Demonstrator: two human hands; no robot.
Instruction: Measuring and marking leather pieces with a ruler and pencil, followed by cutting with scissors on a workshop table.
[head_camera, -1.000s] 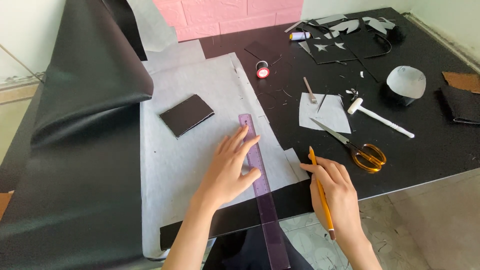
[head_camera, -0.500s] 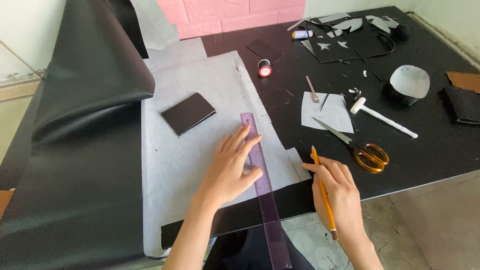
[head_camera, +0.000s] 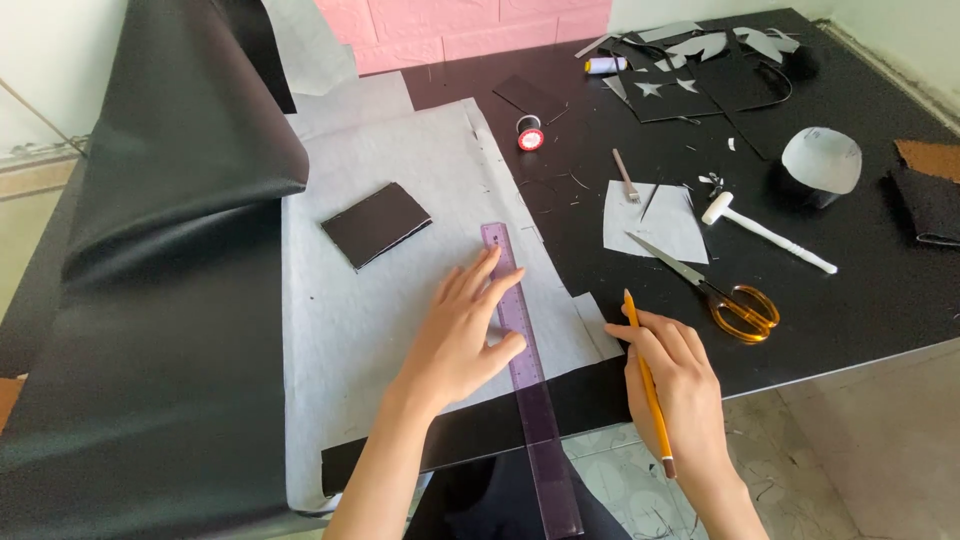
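- Left hand (head_camera: 460, 335) lies flat, fingers spread, pressing the purple ruler (head_camera: 522, 372) onto the grey sheet (head_camera: 400, 180).
- Right hand (head_camera: 675, 385), fingers curled round a yellow pencil (head_camera: 648, 393), sits just right of the ruler.
- Scissors (head_camera: 715, 292) lie to the right; a black rectangular piece (head_camera: 376, 225) lies far-left of the ruler.

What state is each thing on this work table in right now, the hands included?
Left hand: flat, pressing on the ruler.
Translucent purple plastic ruler: lying flat, overhanging the table edge.
Right hand: gripping the pencil.
Yellow wooden pencil: held, tip up.
Orange-handled scissors: lying slightly open.
Black sheet roll: partly unrolled.
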